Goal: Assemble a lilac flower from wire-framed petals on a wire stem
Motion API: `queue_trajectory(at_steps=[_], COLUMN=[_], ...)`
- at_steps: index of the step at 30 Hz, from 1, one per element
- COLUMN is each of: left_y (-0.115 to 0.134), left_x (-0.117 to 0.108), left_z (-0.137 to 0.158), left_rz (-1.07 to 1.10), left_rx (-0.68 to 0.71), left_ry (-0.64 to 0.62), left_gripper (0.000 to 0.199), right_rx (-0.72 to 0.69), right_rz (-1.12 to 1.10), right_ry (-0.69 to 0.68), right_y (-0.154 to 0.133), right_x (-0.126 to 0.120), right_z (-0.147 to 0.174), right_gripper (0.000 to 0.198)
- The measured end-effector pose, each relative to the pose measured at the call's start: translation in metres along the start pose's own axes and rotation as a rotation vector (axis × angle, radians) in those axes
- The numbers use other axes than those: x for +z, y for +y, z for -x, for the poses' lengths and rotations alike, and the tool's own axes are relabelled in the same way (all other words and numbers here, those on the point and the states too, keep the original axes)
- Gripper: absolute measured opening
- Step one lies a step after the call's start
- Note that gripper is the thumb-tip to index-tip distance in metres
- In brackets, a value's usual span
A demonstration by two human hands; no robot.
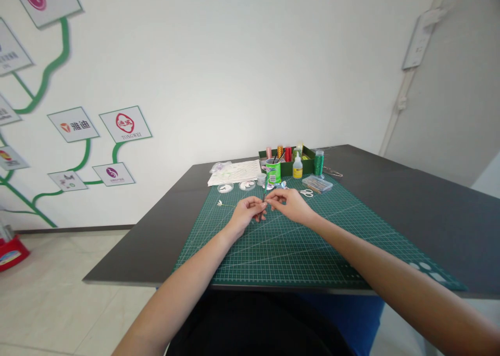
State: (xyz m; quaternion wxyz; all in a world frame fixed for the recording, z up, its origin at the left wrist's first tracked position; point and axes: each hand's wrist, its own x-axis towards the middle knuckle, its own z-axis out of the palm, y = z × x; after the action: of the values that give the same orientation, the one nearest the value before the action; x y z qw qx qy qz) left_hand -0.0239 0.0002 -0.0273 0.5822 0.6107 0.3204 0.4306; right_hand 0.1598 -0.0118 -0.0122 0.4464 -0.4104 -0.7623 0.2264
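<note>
My left hand (247, 213) is closed over the cutting mat (289, 252), holding a thin dark stick-like tool (261, 213) that stands roughly upright. Thumb and fingertips of my right hand (289, 202) are pinched together right beside that tool; whatever is between them is too small to make out. To the left of my hands lies a small white flower (219, 203) with a thin stem. Two shallow round dishes (247, 186) with small pale pieces sit just beyond my left hand. White-handled scissors (307, 193) rest past my right hand.
A green can (273, 172) holding dark tools stands behind my hands. Beyond it, a dark green box (308, 165) contains thread spools. Nearby are a glue bottle (297, 167), a green spool (319, 163), a clear case (318, 183) and a white patterned sheet (234, 173).
</note>
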Motion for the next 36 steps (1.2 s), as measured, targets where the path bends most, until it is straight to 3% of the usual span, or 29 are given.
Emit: queue_trajectory(at_steps=[36], left_y=[0.005], left_x=[0.001], left_z=[0.003], left_rz=[-0.064], left_rx=[0.050], left_ry=[-0.002], left_gripper=[0.036], right_rx=[-0.082], right_rz=[0.159], right_ry=[-0.052], right_y=[-0.011], right_x=[-0.003], right_z=[0.005], right_gripper=[0.014])
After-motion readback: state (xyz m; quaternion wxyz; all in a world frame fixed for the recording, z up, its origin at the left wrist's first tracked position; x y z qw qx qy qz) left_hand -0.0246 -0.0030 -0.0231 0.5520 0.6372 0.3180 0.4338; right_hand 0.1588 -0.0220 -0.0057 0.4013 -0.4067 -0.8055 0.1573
